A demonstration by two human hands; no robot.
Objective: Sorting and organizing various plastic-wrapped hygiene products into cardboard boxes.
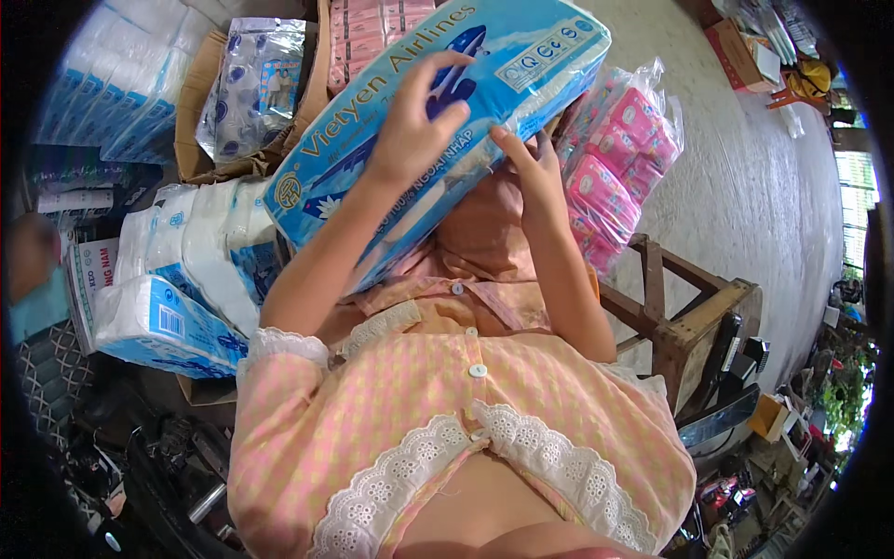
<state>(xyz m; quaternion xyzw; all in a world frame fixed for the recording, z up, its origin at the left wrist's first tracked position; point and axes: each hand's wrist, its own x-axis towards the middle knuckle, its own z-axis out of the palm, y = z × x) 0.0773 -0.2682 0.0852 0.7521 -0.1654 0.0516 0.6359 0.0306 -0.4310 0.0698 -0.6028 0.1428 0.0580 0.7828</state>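
A large blue plastic-wrapped pack of paper rolls [489, 77], printed with an airplane and writing, lies slanted across my lap. My left hand [422, 126] is over its broad printed face with fingers spread; whether the palm presses on it I cannot tell. At the lower right edge of the pack, my right hand [536, 168] grips it, thumb on the plastic film and the other fingers partly hidden behind. White rolls show through the clear film along that side.
Pink wrapped packs [614, 168] stand on the right, near a wooden stool [698, 314]. Left are white-and-blue paper packs [202, 237], a cardboard box [188, 133] holding a silvery plastic packet [251, 91], and stacked packs [126, 84]. A person [31, 258] is at the left rim.
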